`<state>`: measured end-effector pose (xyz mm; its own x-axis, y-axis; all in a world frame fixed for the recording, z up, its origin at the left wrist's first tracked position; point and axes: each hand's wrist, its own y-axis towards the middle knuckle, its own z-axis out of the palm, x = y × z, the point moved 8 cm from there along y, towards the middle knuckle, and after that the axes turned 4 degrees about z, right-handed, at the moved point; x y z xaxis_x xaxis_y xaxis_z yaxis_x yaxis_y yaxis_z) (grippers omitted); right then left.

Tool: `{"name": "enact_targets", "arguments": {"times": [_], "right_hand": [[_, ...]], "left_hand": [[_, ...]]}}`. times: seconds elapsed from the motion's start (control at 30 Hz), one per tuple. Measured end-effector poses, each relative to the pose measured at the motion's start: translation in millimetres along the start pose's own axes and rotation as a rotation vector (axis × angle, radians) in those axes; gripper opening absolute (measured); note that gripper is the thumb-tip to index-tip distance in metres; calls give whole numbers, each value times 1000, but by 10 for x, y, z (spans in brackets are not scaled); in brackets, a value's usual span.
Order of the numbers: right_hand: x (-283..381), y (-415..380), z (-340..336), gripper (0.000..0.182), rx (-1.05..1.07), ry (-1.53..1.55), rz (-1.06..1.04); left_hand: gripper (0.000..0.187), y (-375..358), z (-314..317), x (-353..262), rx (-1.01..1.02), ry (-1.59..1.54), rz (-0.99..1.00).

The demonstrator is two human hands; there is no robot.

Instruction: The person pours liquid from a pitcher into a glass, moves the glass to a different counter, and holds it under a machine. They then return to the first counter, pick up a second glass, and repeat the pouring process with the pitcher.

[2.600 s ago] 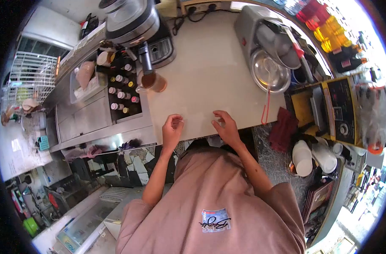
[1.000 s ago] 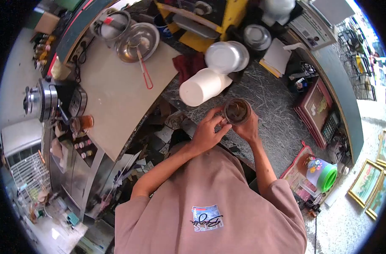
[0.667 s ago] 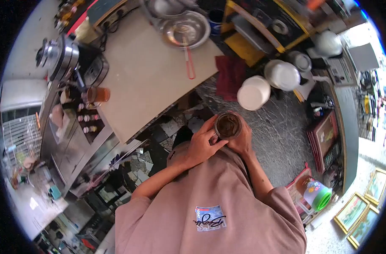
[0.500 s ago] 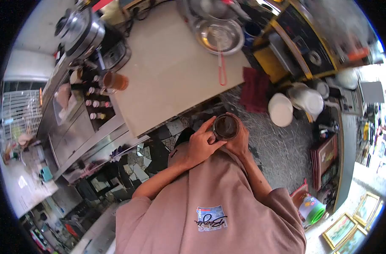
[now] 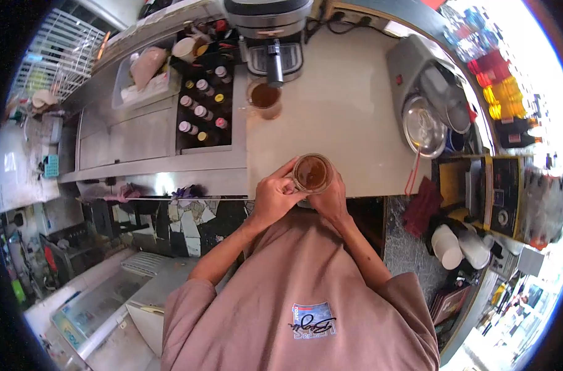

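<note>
I hold a clear cup of brown drink (image 5: 312, 173) in both hands over the near edge of the pale counter (image 5: 349, 117). My left hand (image 5: 275, 195) wraps its left side, with the fingers up on the rim. My right hand (image 5: 331, 199) cups its right side and bottom. A glass of brown coffee (image 5: 266, 99) stands farther back under the spout of the black and silver coffee machine (image 5: 270, 31).
A rack of small bottles (image 5: 201, 111) sits left of the counter. A grey machine with a steel bowl (image 5: 423, 127) and a red-handled tool (image 5: 411, 176) stands at right. A dark red cloth (image 5: 422, 204) and white cup stacks (image 5: 448, 244) lie on the dark stone counter.
I have turned from the dark stone counter back to the pale counter, carrying the cup in both hands. Before that my hands were empty at the counter edge.
</note>
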<state>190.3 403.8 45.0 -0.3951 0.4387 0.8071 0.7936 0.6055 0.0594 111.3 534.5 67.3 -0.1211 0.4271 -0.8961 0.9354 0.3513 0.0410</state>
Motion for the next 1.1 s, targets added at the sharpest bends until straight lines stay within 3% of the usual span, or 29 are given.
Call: {"name": "enact_targets", "arguments": {"times": [0.13,0.4,0.6,1.1], "right_hand": [[191,314,340,71,116,15,-5],[297,609,753,73,200,96,-68],[389,730,858,74,278,-38,-130],[330,744,816,77,167,-5,-108]], "left_hand": [[45,7,-335,240,-72,2,-110],[49,14,-707,494,-194,-51,-148],[49,43,-761,637,-214,-88,-136],[51,166,-755,712,-153,-152,-105]]}}
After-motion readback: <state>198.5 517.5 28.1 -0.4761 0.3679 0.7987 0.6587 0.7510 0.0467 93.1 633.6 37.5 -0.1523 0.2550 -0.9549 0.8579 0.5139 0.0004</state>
